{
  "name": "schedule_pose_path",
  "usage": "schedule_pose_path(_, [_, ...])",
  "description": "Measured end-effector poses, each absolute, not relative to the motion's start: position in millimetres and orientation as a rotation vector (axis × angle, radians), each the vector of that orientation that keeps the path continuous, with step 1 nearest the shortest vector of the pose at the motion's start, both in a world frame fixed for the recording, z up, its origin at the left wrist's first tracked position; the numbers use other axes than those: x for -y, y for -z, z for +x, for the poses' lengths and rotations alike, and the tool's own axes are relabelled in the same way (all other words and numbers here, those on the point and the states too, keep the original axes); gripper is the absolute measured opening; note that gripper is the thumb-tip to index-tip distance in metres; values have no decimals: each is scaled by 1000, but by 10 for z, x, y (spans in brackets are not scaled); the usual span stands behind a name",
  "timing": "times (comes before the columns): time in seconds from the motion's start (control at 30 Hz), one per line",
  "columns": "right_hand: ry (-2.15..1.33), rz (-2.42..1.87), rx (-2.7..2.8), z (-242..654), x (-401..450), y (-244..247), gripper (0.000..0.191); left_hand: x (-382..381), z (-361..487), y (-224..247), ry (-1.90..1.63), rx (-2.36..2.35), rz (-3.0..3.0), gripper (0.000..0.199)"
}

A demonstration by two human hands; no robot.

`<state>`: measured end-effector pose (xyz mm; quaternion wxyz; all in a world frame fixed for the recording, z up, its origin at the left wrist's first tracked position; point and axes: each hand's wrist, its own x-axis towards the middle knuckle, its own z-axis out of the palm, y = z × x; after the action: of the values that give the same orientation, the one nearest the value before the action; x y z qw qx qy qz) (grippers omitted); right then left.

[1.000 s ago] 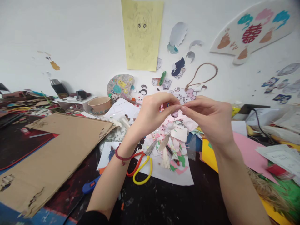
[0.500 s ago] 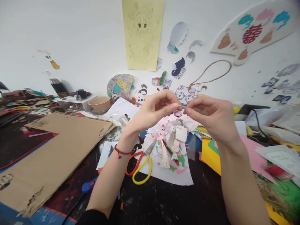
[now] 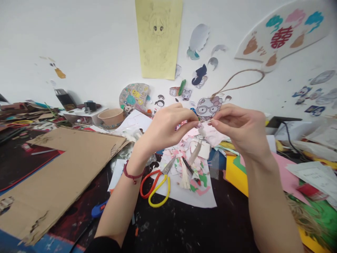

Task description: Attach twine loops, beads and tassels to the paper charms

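Note:
Both hands are raised in front of me, fingertips close together. My left hand (image 3: 176, 124) pinches at a pale thin thread (image 3: 207, 121), its fingertips pointing right. My right hand (image 3: 240, 128) grips the thread's other side between thumb and forefinger. Just above the fingertips is a cut-out cartoon face (image 3: 207, 109) with glasses and bows, and a brown twine loop (image 3: 243, 85) rises from its top to the right. Below the fingers hangs a pale tassel (image 3: 195, 153), slanting and slightly blurred. Where the thread joins the cut-out is hidden by my fingers.
Scissors (image 3: 160, 188) with red and yellow handles lie beside a white sheet (image 3: 189, 198) strewn with pink and green scraps and another tassel (image 3: 185, 175). Cardboard (image 3: 65, 168) covers the left side. Coloured papers (image 3: 237, 175) are piled at right; a bowl (image 3: 111, 117) stands farther back.
My left hand has turned over, showing more of its back. The thread now stretches between the fingertips, the cartoon face shows more fully, and the tassel has swung aslant.

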<state>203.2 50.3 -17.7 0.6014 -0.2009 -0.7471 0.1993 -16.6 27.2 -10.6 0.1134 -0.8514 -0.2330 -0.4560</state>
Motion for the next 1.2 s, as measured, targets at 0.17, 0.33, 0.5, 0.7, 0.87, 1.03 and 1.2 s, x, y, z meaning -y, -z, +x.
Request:
schedule_pose_path(0.17, [-304,-403,1683,1925,-511,214,17,-264,-113,154,1009,784,-2176,29])
schedule_pose_path(0.33, [-250,-422,1648,1842,-481,252,17,-222,-27,194,829,908,-2089,34])
schedule_pose_path(0.5, [-248,-457,1642,1819,-463,247,13,-220,9,212,839,990,-2043,36])
schedule_pose_path(0.7, [-353,-496,1586,1912,-488,220,15,-244,-57,149,1122,803,-2328,33])
schedule_pose_path(0.87, [-655,-533,1675,2016,-472,201,14,-199,-89,94,1285,690,-2429,28])
schedule_pose_path(1.03, [-867,-598,1659,2050,-442,179,7,-179,-94,76,1347,721,-2503,23])
schedule_pose_path(1.2, [-991,-641,1659,2085,-444,143,8,-243,-117,71,1464,480,-2721,9])
